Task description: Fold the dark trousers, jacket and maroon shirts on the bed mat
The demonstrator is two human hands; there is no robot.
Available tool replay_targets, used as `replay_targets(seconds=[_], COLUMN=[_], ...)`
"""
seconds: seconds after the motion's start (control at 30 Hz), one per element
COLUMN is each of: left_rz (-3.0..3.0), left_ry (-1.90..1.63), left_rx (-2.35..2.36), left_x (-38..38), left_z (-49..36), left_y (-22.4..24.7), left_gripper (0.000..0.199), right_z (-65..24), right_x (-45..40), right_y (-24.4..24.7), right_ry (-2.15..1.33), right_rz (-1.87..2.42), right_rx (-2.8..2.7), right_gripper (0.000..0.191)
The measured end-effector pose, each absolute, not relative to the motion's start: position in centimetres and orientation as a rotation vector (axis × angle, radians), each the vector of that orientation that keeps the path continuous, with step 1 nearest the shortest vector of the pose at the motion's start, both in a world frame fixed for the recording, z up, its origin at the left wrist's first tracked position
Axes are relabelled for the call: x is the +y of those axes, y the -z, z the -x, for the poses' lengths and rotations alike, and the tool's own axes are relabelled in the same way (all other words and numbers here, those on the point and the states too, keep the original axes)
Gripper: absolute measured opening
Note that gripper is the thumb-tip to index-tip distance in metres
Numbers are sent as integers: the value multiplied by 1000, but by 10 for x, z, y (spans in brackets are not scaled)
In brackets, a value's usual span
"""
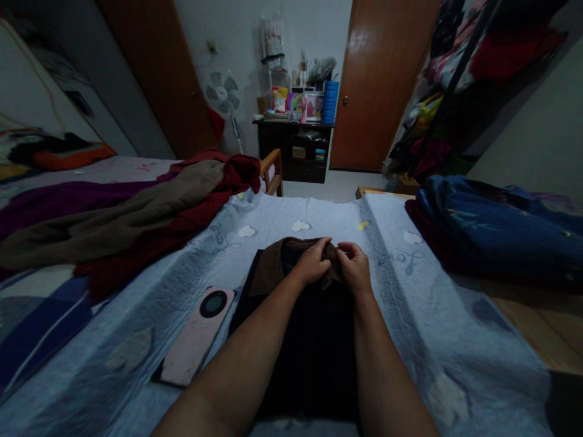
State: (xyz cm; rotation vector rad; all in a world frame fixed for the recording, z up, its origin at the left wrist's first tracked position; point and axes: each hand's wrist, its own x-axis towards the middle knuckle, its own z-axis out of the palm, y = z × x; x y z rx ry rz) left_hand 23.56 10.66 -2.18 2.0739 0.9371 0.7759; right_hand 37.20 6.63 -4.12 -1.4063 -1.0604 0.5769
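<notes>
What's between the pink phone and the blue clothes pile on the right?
Head view: the dark-and-brown garment, left hand and right hand on it, forearms over it; light-blue sheet shows on either side.

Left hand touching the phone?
Apart. The head view shows the phone lying on the bedspread and the left hand at the brown collar, with dark garment showing between them.
</notes>
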Motion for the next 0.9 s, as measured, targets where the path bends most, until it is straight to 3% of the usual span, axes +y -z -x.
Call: replay_targets(seconds=[0.2,0.33,0.47,0.7,0.9], left_rz=[-2279,-2435,-2434,-2405,-2502], left_ry=[-690,-471,-428,-472,-572], left_rx=[1082,1225,1415,1583,1428], left_x=[81,42,23,31,25], left_z=[-222,-210,-205,-198,-193], left_y=[-10,-29,-25,-4,-8], left_gripper=[37,59,34,22,23], right_z=[-371,-371,-370,-368,-369], right_x=[66,65,67,68,65], right_y=[40,38,40,45,41], right_ry=[-632,-678,-692,-663,-324], right_rz=[1311,1307,1263,1352,1502], right_rx=[-1013,-939,-876,-980,-1144], right_gripper=[28,29,29,29,26])
